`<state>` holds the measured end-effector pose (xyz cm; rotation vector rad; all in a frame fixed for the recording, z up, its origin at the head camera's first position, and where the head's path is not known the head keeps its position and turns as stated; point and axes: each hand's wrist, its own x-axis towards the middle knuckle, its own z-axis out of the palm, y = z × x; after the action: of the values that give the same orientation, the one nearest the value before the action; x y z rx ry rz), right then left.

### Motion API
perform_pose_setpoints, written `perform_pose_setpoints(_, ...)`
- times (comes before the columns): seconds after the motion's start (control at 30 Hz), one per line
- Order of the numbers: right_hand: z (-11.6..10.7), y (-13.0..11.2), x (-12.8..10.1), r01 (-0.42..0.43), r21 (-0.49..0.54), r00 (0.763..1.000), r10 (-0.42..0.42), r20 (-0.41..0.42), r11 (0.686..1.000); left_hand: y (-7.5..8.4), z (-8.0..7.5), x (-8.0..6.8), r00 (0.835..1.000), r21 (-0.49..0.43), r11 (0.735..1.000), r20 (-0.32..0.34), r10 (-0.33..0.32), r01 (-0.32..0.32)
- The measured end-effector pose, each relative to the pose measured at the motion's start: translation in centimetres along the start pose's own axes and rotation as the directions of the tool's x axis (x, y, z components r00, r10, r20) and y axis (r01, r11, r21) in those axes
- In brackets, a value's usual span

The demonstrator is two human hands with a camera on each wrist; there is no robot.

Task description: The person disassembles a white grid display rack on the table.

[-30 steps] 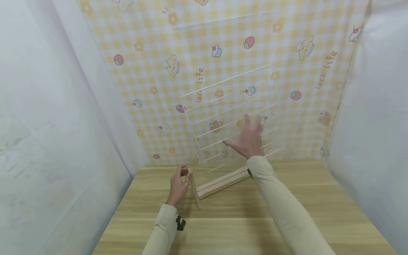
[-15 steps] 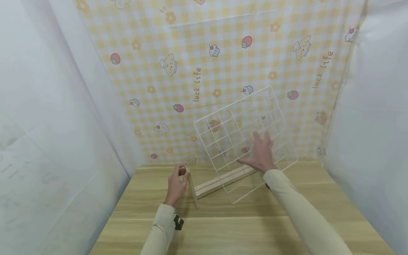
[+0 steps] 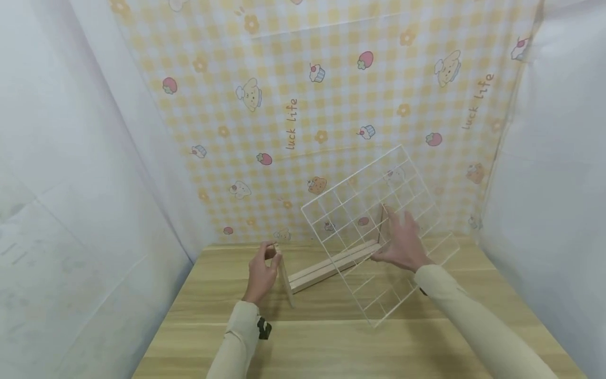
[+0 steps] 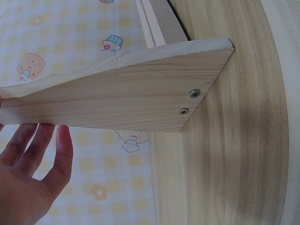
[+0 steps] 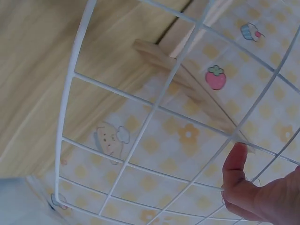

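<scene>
A pale wooden stand (image 3: 326, 271) rests on the table, a long ledge joining two upright end boards. In the head view my left hand (image 3: 260, 276) pinches the top of the left end board (image 3: 285, 279). The left wrist view shows this board (image 4: 117, 96) close up, with two metal bolts (image 4: 194, 93) near its lower end. With my right hand (image 3: 402, 245) I hold a white wire grid panel (image 3: 352, 177), tilted in front of the stand. In the right wrist view curled fingers (image 5: 239, 192) grip its wires, and the right end board (image 5: 197, 96) shows through the mesh.
A yellow checked cloth (image 3: 213, 105) with cartoon prints hangs behind the table. White sheets (image 3: 71, 210) close off both sides. The wood-grain tabletop (image 3: 331, 347) stretches in front of the stand.
The grid panel, in my right hand, has come down and to the right, tilting more, its lower corner now over the tabletop. My left hand stays at the left end board.
</scene>
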<state>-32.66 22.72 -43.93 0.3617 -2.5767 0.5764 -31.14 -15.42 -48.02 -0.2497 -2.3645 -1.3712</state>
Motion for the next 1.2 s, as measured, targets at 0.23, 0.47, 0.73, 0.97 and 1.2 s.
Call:
perform_pose_setpoints(0.23,-0.3,1.5,-1.9,0.018,-0.022,0.999,-0.017,0.036,1.0,0.2,-0.3,0.3,0.997,0.05,0.998,0.062,0.038,-0.041)
perform_pose_setpoints(0.47,-0.3,3.3,-2.8,0.048,-0.057,0.997,-0.044,0.068,0.997,0.2,-0.9,0.1,0.994,0.077,0.997,0.11,0.023,-0.032)
perform_pose_setpoints(0.73,-0.5,3.9,-3.6,0.053,-0.036,0.99,-0.048,0.132,0.998,0.3,-1.5,-1.2,0.997,0.038,0.999,0.077,0.007,-0.01)
perform_pose_setpoints(0.97,-0.6,4.6,-4.3,0.051,-0.039,0.984,-0.043,0.173,0.998,0.8,-2.1,-2.6,0.999,0.035,0.999,0.041,0.007,-0.008)
perform_pose_setpoints(1.2,-1.0,4.6,-4.7,0.096,-0.074,0.969,-0.076,0.237,0.993,1.1,-2.5,-3.6,0.999,0.061,0.998,0.026,-0.022,0.021)
